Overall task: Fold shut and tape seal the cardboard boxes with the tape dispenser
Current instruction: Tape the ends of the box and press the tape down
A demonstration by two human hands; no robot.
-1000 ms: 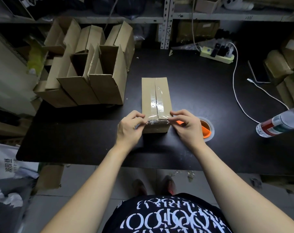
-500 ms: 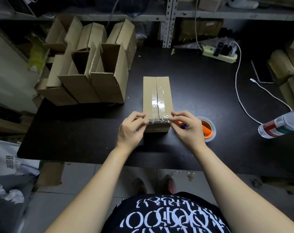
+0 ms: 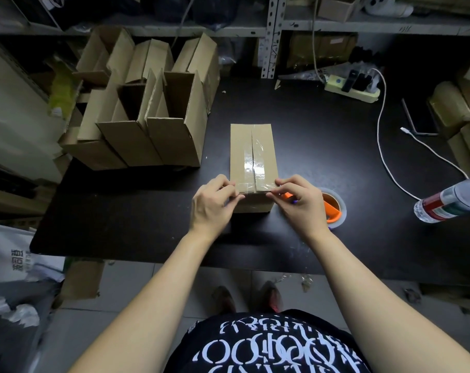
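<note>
I have the cardboard box (image 3: pixel 240 146) lying in the middle of the black worktop (image 3: pixel 309 146). Its flaps are folded shut, and a glossy clear band runs along the centre seam. My left hand (image 3: pixel 212 208) and right hand (image 3: pixel 301 203) sit at the near top corners. On each, thumb and forefinger are curled and seem to pinch an end of a tape strip (image 3: pixel 255 189) laid across the near edge.

As I judge it, the step is to fix this cross strip down over the edge. I would keep it taut between both hands and square to the seam, then press from the middle outward so no crease is trapped. Last, I would rub the ends onto the side walls.

The film is thin and shiny, already wrinkled in places, and it would likely cling to itself if slack. The box is plain brown corrugated board, matt, long and narrow, with crisp corners that I expect would dent under a hard thumb.

The tape dispenser (image 3: pixel 332 208), orange with a clear roll, lies just right of the box, partly hidden behind my right hand. Open boxes (image 3: pixel 148 125) stand at the far left with their flaps up.
</note>
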